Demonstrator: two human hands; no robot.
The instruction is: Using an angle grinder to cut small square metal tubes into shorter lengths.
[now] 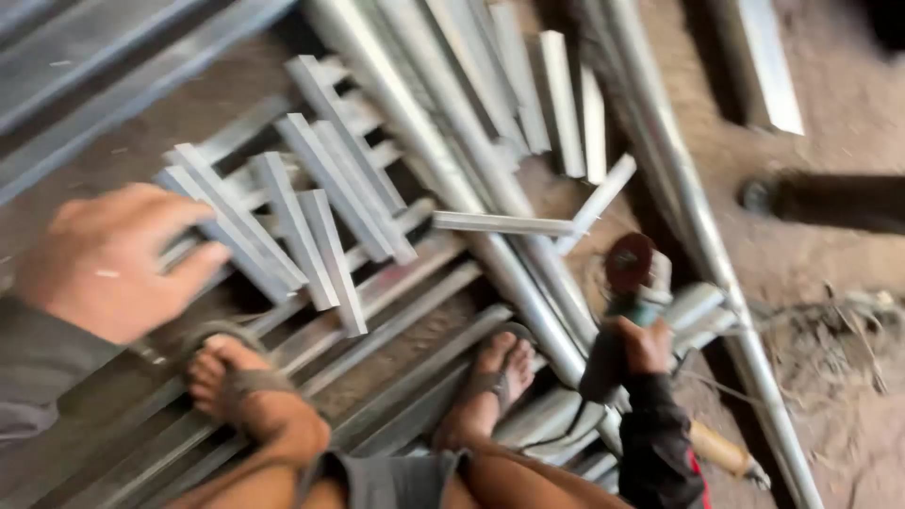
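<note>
Grey angle-iron offcuts [283, 212] lie under the open left hand [113, 259]; right hand [646, 344] grips a grinder [636, 273].

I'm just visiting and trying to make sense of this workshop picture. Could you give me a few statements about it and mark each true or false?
1. The right hand holds an angle grinder. True.
2. The left hand rests on a wooden plank. False: it is on the short cut metal pieces.
3. The person wears closed boots. False: sandals leave the toes bare.
4. Long metal pipes run across the dirt floor. True.
5. The grinder's disc is bright blue. False: it looks dark red.
</note>
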